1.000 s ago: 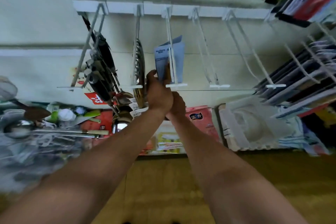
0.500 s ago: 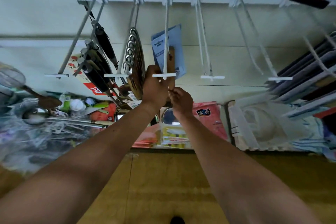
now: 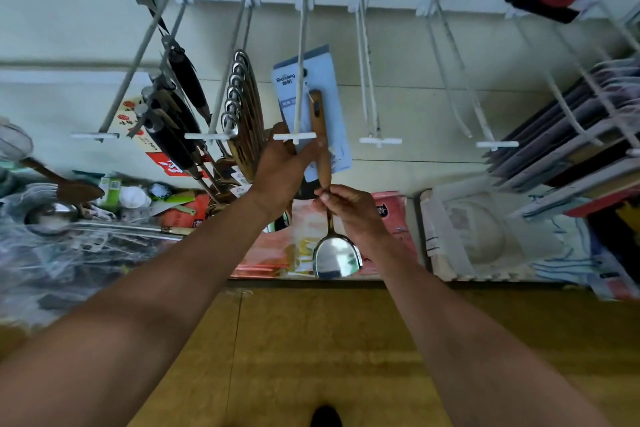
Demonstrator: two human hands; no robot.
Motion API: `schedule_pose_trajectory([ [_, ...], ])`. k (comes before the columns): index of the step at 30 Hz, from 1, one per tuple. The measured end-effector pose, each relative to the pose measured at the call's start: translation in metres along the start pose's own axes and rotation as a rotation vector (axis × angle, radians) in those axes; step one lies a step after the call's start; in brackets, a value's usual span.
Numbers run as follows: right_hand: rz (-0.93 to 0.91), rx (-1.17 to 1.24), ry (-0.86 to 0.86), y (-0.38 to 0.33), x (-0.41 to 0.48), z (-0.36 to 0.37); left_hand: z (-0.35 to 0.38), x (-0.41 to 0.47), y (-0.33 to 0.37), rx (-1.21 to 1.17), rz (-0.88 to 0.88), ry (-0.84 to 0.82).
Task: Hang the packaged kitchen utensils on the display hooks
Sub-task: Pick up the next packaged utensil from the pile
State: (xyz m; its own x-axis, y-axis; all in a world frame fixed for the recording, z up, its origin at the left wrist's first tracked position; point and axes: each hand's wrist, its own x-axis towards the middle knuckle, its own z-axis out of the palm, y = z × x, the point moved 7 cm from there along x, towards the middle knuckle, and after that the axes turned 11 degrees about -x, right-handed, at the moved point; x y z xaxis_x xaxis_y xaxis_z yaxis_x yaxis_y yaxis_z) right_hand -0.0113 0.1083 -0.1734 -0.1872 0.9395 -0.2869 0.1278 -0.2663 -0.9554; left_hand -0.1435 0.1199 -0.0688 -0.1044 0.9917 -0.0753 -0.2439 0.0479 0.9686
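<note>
Pinches the spatula [image 3: 320, 128] low on its neck with the right hand [image 3: 346, 208] at 6 o'clock, grips its wooden handle with the left hand [image 3: 280, 166] at 9, apparently guiding its top onto the middle hook [image 3: 302, 45] carrying a blue card [image 3: 325, 73] at 12.

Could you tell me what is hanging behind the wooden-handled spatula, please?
A blue packaging card hangs on the hook. The spatula handle and the left hand cover its lower part, so what it carries is hidden.
</note>
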Motion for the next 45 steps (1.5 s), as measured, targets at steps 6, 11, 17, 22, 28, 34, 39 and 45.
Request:
schedule_pose_trajectory([
  [6, -0.018, -0.023, -0.090, -0.001, -0.034, 0.006, -0.015, -0.024, -0.005, -0.039, -0.097, 0.046],
  [11, 0.002, -0.038, -0.124, 0.008, -0.056, 0.011, -0.020, -0.045, -0.010, -0.071, -0.204, -0.051],
  [17, -0.025, -0.051, -0.090, 0.010, -0.082, 0.020, -0.021, -0.072, 0.002, 0.003, -0.226, -0.233],
  [22, 0.002, -0.110, -0.128, 0.010, -0.103, 0.042, -0.040, -0.091, 0.008, 0.053, -0.275, -0.235],
  [28, 0.011, -0.113, -0.256, 0.006, -0.125, 0.093, -0.095, -0.121, 0.015, 0.056, -0.262, -0.128],
  [34, 0.089, -0.029, -0.495, 0.003, -0.148, 0.191, -0.205, -0.154, 0.024, -0.011, -0.264, 0.158],
  [39, 0.204, -0.057, -0.678, 0.010, -0.175, 0.274, -0.300, -0.195, 0.007, -0.121, -0.363, 0.392],
  [45, 0.315, -0.168, -0.742, 0.025, -0.204, 0.346, -0.382, -0.258, 0.006, -0.227, -0.376, 0.505],
])
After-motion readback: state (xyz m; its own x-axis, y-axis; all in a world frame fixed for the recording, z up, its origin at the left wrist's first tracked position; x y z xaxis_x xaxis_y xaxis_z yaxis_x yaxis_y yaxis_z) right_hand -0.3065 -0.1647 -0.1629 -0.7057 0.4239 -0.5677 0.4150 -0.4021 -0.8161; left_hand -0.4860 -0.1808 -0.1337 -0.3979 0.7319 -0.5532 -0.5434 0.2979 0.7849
